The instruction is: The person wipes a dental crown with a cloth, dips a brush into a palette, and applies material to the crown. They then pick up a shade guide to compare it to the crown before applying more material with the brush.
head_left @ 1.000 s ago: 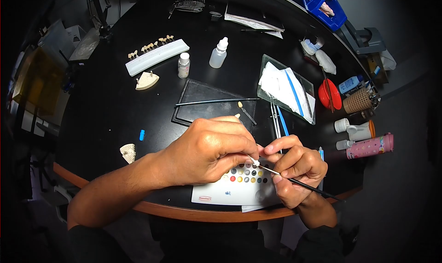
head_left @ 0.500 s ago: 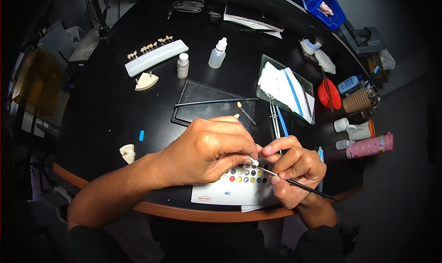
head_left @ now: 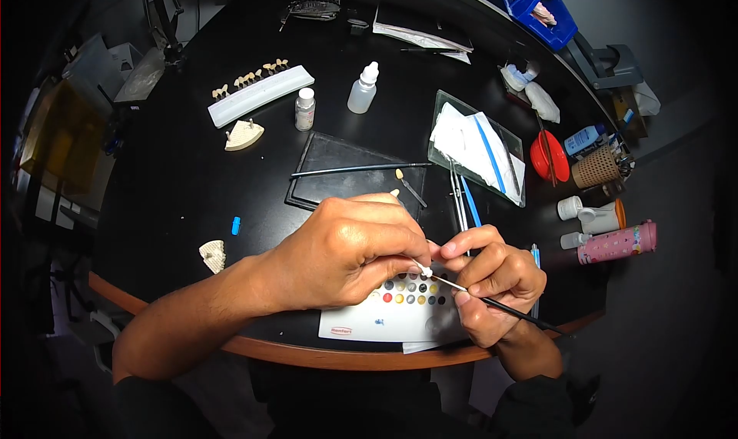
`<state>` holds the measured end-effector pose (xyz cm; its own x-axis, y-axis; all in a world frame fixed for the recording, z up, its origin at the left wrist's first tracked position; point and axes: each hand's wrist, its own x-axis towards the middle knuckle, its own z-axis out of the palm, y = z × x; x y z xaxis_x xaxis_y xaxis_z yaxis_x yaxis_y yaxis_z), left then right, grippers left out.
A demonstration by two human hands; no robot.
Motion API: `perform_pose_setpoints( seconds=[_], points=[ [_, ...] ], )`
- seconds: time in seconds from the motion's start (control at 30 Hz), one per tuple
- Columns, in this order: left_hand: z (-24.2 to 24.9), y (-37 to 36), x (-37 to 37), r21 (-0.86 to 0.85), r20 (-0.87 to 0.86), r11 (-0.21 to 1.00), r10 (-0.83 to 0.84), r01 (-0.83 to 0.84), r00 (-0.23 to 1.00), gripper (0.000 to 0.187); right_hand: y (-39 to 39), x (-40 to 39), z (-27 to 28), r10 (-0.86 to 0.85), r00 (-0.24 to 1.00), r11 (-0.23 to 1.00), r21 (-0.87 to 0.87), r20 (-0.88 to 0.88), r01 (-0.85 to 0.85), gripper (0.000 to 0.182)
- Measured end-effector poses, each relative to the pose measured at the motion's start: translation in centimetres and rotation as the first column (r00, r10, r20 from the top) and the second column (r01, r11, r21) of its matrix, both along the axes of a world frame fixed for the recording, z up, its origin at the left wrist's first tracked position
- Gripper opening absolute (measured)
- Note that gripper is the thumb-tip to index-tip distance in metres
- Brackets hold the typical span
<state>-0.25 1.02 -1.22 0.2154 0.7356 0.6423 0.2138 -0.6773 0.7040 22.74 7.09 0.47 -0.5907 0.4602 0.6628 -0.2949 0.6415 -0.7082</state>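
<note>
My left hand pinches a small white dental crown between thumb and fingertips. A thin dark-handled brush is gripped in my right hand, its fine tip against or very close to the crown. The fingertips of both hands nearly meet. Below them lies a white palette with rows of coloured round wells, partly hidden by the hands. Beyond my left hand is a dark flat tray with another brush across it and a shade tab on it.
A white shade-guide holder, a small vial and a dropper bottle stand farther back. Plaster model pieces lie left. To the right are a glass slab with tissue, tweezers, a red bowl and a pink bottle.
My right hand and its brush have shifted very slightly at the crown. My left hand keeps its pinch, and the things on the table look unchanged.
</note>
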Motion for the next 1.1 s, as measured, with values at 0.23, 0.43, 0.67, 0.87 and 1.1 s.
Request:
perform_pose_setpoints(
  seconds=[0.23, 0.43, 0.67, 0.87, 1.1],
  points=[
    [-0.05, -0.02, 0.02, -0.006, -0.008, 1.000, 0.000, 0.000, 1.000, 0.013, -0.03, 0.11, -0.09, 0.003, 1.000, 0.999, -0.032, -0.002, -0.003, 0.017],
    [-0.06, -0.02, 0.07, -0.005, -0.003, 1.000, 0.001, -0.001, 1.000, 0.013, -0.10, 0.02, -0.12, 0.002, 1.000, 0.999, -0.053, -0.011, -0.003, 0.018],
    [-0.07, 0.00, 0.10, 0.003, -0.002, 1.000, 0.004, -0.004, 1.000, 0.013, -0.06, 0.03, -0.11, 0.004, 1.000, 0.998, -0.057, -0.006, -0.005, 0.017],
    [0.03, -0.05, 0.03, -0.009, -0.011, 1.000, 0.002, -0.002, 1.000, 0.014, -0.09, 0.02, -0.03, 0.006, 1.000, 0.998, -0.059, -0.002, -0.006, 0.017],
    [0.08, -0.20, -0.06, -0.072, -0.007, 0.997, -0.009, 0.008, 1.000, 0.014, 0.09, 0.07, -0.04, 0.018, 1.000, 0.999, -0.049, -0.016, -0.019, 0.017]
  ],
)
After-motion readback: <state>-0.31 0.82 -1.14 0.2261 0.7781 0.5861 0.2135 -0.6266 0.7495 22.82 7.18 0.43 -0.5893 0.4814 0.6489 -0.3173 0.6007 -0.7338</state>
